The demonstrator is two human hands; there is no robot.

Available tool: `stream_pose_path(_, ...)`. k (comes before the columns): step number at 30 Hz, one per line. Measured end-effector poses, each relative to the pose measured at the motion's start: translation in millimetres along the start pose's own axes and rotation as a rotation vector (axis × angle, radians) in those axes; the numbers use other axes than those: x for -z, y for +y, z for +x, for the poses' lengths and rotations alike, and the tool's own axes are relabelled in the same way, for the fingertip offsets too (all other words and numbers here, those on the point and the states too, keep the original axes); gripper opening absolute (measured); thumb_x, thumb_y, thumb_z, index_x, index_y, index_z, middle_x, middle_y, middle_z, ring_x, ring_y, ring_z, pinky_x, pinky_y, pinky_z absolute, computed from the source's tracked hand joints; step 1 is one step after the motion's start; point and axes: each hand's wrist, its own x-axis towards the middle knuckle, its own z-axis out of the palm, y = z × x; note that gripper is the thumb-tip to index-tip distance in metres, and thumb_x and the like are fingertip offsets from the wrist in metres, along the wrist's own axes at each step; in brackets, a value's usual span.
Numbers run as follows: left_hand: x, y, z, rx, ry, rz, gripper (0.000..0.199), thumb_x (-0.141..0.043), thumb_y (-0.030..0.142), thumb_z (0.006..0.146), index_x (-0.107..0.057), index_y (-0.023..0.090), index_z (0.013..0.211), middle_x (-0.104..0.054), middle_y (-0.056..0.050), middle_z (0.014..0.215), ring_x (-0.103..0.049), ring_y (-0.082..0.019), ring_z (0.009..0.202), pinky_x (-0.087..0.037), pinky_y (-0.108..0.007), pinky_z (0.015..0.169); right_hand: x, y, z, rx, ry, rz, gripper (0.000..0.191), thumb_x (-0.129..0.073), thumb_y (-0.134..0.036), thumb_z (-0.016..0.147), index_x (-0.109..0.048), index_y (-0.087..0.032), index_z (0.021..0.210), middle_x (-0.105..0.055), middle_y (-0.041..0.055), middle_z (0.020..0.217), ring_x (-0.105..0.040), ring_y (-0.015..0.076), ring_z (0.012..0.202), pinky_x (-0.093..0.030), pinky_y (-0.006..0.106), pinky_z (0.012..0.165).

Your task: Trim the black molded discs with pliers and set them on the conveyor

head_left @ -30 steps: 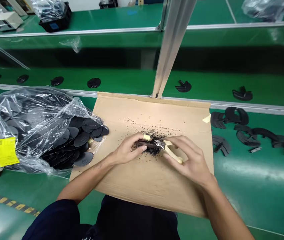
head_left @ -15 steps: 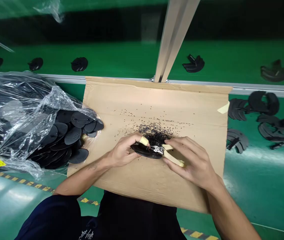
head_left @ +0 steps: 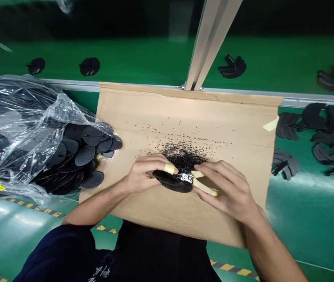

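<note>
Head view: a black plastic disc (head_left: 172,181) is pinched by the left hand (head_left: 142,176) over the cardboard sheet (head_left: 184,117), while cream-handled nippers (head_left: 198,182) are gripped by the right hand (head_left: 230,192), blades touching the disc's edge, black trimmings (head_left: 183,154) piled just behind.

The near half of the cardboard sheet (head_left: 214,129) lies bare in front of both hands, giving open passage along its near edge, and its far strip up to the rail is bare too. A heap of black trimmings (head_left: 183,156) sits at its middle, just beyond the hands. A clear bag of black discs (head_left: 37,133) crowds the left edge, loose black parts (head_left: 308,129) lie off the right edge, and a slanting aluminium post (head_left: 211,35) rises from the far edge.
</note>
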Motion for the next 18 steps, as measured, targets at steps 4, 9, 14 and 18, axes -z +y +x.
stream_pose_path(4, -0.1, 1.3, 0.3, -0.028, -0.007, -0.002, 0.009, -0.07, 0.022, 0.093, -0.076, 0.02, 0.1, -0.08, -0.009, 0.088, -0.075, -0.019, 0.081, -0.06, -0.034, 0.075, -0.1, -0.9, -0.2, 0.008, -0.003, -0.007, 0.055, -0.076, -0.025, 0.088, -0.054, -0.02, 0.138, -0.071, 0.0134, 0.111, -0.071, 0.0244, 0.094, -0.061, 0.039, 0.077)
stream_pose_path(9, -1.3, 0.9, 0.7, -0.062, 0.011, -0.006, 0.009, -0.069, 0.021, 0.093, -0.076, 0.017, 0.099, -0.08, -0.009, 0.086, -0.076, -0.018, 0.08, -0.061, -0.031, 0.074, -1.9, -1.9, -0.1, 0.026, 0.004, -0.044, 0.053, -0.073, -0.026, 0.09, -0.054, -0.019, 0.139, -0.072, 0.0123, 0.108, -0.07, 0.0232, 0.091, -0.061, 0.038, 0.074)
stream_pose_path(14, -2.4, 0.1, 0.2, -0.102, 0.035, -0.032, 0.012, -0.071, 0.021, 0.093, -0.076, 0.015, 0.101, -0.08, -0.01, 0.085, -0.076, -0.018, 0.079, -0.061, -0.029, 0.074, -2.2, -6.2, 0.5, 0.028, -0.009, -0.137, 0.05, -0.071, -0.024, 0.092, -0.054, -0.016, 0.139, -0.073, 0.0124, 0.106, -0.069, 0.0224, 0.089, -0.059, 0.035, 0.074)
stream_pose_path(18, -2.9, 0.4, -0.2, -0.097, 0.026, -0.044, 0.014, -0.072, 0.023, 0.092, -0.076, 0.015, 0.102, -0.079, -0.011, 0.084, -0.076, -0.018, 0.078, -0.061, -0.028, 0.071, -0.7, -10.0, -1.6, 0.033, -0.04, -0.193, 0.041, -0.068, -0.023, 0.094, -0.058, -0.012, 0.132, -0.074, 0.0128, 0.102, -0.07, 0.0226, 0.089, -0.059, 0.035, 0.078)
